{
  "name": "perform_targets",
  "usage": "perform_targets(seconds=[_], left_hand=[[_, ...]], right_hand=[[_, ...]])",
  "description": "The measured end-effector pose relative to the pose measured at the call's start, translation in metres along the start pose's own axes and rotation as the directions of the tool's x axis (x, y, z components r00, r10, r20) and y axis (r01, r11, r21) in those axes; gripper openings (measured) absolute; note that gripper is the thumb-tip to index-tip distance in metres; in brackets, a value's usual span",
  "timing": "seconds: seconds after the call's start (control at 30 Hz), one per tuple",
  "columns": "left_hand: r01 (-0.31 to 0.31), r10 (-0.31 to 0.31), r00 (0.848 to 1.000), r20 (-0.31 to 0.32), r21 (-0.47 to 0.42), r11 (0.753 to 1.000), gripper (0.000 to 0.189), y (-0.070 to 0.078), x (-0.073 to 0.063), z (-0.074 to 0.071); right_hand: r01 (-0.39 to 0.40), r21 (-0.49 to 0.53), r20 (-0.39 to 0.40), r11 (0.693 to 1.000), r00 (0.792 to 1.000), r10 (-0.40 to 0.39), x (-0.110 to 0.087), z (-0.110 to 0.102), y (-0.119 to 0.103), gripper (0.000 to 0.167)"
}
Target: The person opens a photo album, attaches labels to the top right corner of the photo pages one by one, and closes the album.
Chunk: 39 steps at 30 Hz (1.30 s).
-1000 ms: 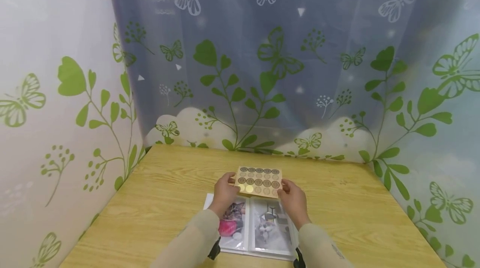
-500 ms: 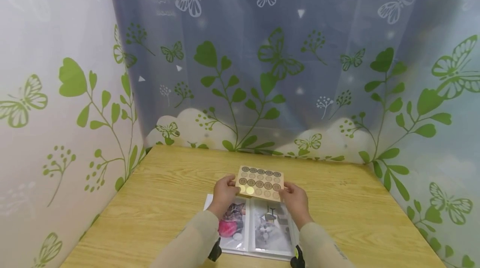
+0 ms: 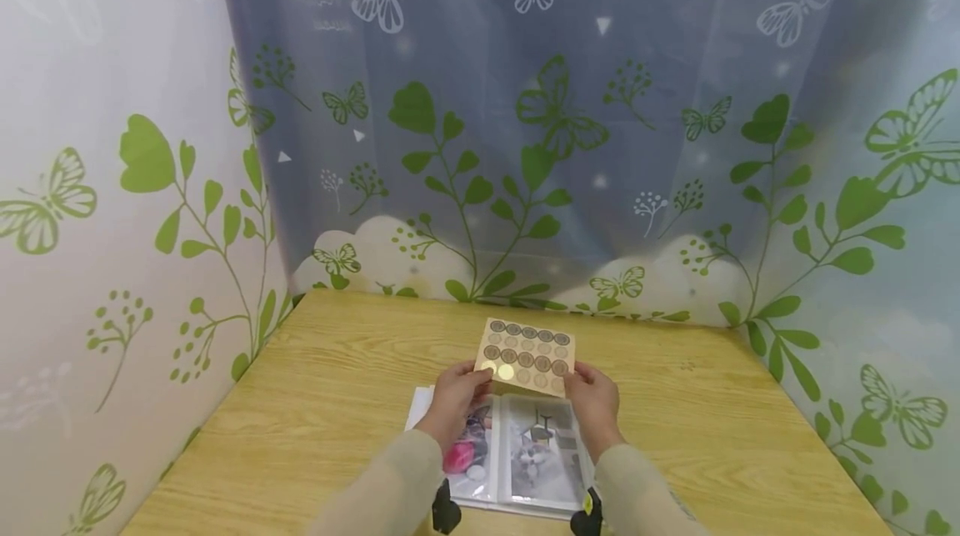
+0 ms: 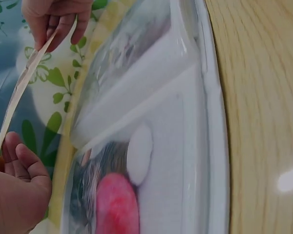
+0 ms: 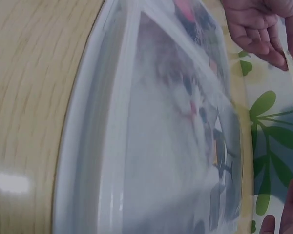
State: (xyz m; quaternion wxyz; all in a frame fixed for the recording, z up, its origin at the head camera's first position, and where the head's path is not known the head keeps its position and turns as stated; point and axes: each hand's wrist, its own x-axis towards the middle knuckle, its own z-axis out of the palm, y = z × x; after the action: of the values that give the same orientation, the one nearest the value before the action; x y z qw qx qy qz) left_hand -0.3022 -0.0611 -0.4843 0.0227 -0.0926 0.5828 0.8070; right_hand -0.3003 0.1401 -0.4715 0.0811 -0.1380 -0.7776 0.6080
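Observation:
A tan sticker sheet [image 3: 527,357] with rows of round stickers is held up between both hands, tilted toward the head camera. Two circles in its lowest row look shiny gold. My left hand [image 3: 452,399] pinches its left edge, thumb on the front. At the right edge, my right hand [image 3: 595,403] pinches the sheet the same way. The left wrist view shows the sheet almost edge-on, with the left hand [image 4: 19,187] at its near end. Below the hands lies an open photo album [image 3: 498,469] with clear sleeves. Its left page shows a cat and something pink; its right page, a greyish cat picture.
The album rests on a wood-grain table [image 3: 337,403]. Curtains [image 3: 480,119] printed with leaves and butterflies stand behind the table and along both sides. Dark straps or devices [image 3: 446,508] sit at the wrists, above the album's near edge.
Both hands have raised the sticker sheet slightly and shifted it a little to the right, tilting it. The left hand now covers more of the album's left picture. The album has stayed put.

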Motion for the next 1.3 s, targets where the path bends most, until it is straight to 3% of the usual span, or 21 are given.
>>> perform_targets(seconds=[0.13,0.23,0.53,0.77,0.9,0.97,1.03,1.17,1.3], left_hand=[[0.004,-0.003,1.000,0.016,-0.077,0.997,0.021,-0.002,-0.003,0.007],[-0.009,0.012,0.999,0.031,-0.083,0.997,0.011,-0.003,-0.006,0.013],[-0.016,0.019,0.999,0.039,-0.071,0.997,0.013,-0.004,-0.012,0.020],[-0.034,0.035,0.999,0.026,-0.037,0.999,0.016,-0.004,-0.015,0.018],[-0.043,0.043,0.999,0.021,-0.020,0.999,0.016,-0.004,-0.017,0.015],[-0.044,0.044,0.999,0.019,-0.015,0.999,0.016,-0.005,-0.019,0.014],[-0.042,0.042,0.999,0.016,-0.006,0.999,0.016,-0.005,-0.020,0.013],[-0.034,0.034,0.999,0.013,0.025,0.999,0.018,-0.007,-0.023,0.012],[-0.027,0.026,0.999,0.027,0.039,0.999,0.019,-0.008,-0.027,0.013]], right_hand=[[-0.017,0.081,-0.027,0.997,0.999,0.019,-0.004,0.002,-0.004,0.039],[-0.011,0.125,-0.053,0.992,0.998,0.018,-0.008,0.005,-0.008,0.037],[0.000,0.136,-0.051,0.991,0.999,0.007,-0.013,0.012,-0.008,0.037],[0.031,0.053,-0.042,0.998,0.999,-0.029,-0.017,0.009,-0.006,0.043],[0.177,-0.105,-0.042,0.979,0.982,-0.183,-0.021,0.007,-0.005,0.039],[0.283,-0.207,-0.012,0.936,0.956,-0.292,-0.024,0.007,-0.005,0.035],[0.390,-0.297,0.037,0.872,0.917,-0.397,-0.028,0.009,-0.006,0.030],[0.565,-0.421,0.146,0.709,0.814,-0.562,-0.035,0.014,-0.006,0.022],[0.661,-0.503,0.203,0.557,0.717,-0.667,-0.042,0.021,-0.006,0.016]])
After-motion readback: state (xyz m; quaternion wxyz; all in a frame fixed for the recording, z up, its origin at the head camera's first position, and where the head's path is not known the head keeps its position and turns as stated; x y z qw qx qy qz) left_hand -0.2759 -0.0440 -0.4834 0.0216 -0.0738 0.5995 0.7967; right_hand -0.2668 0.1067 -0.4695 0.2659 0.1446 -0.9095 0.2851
